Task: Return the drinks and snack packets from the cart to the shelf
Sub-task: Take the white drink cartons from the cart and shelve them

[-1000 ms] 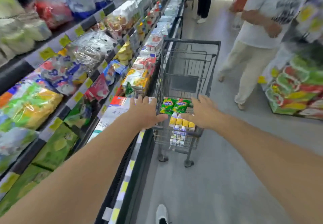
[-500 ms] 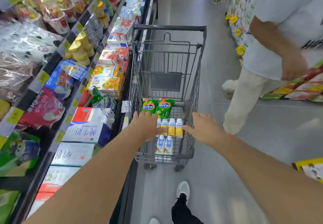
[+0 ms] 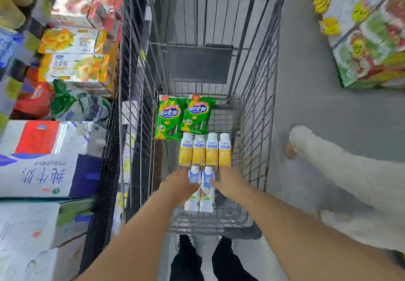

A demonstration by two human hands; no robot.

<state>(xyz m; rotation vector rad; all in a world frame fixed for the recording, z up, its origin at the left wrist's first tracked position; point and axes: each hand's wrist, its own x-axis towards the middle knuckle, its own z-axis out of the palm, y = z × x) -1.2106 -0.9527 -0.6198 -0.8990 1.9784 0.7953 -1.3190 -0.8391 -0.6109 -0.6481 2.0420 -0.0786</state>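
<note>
Seen from above, a grey wire shopping cart point(image 3: 258, 114) stands beside a stocked supermarket shelf point(image 3: 65, 110) on its left. On the cart floor lie two green glossy snack packets point(image 3: 185, 115) side by side, then a row of four small yellow-and-white drink bottles point(image 3: 205, 150), and nearest the person two blue-and-white drink bottles point(image 3: 200, 189) touching each other. The left hand point(image 3: 180, 185) reaches in against the left blue-and-white bottle and the right hand point(image 3: 228, 181) against the right one; both are blurred, so whether the fingers are curled round the bottles or merely touching them cannot be told. The bottles look light, rigid and smooth, probably a little slippery, so each is best gripped round its middle, one per hand. The packets look soft and crushable, and would suit a gentle pinch at an edge seam. A second person's pale trouser leg point(image 3: 341, 184) stands at the right.
</note>
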